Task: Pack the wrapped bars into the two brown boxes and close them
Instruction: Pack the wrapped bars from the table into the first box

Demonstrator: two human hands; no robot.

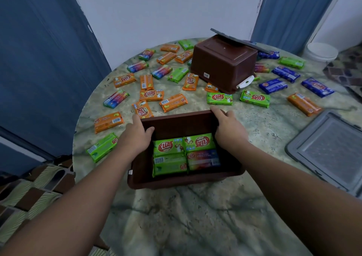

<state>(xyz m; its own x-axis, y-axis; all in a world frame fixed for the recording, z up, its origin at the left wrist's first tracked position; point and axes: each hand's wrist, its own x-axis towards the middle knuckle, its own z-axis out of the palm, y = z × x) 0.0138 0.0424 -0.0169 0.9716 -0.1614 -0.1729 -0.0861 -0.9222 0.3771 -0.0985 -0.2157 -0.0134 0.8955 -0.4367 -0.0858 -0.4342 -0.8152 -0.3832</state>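
An open brown box [176, 123] stands in front of me on the round marble table [195, 216]. Inside it lie three green wrapped bars [168, 147] and one multicoloured bar [203, 159]. My left hand [137, 136] grips the box's left wall, thumb inside. My right hand [228, 127] holds its right wall near the far corner. A second brown box [221, 61] sits upside down at the back, with a grey lid [235, 40] leaning on top. Orange bars [151, 95], green bars [254, 98] and blue bars [273, 85] lie scattered around.
Another grey lid [329, 151] lies flat at the table's right edge. A white bucket [321, 52] stands on the floor behind the table on the right. Blue curtains [39, 59] hang to the left and back right. A patterned cushion [29, 193] sits at lower left.
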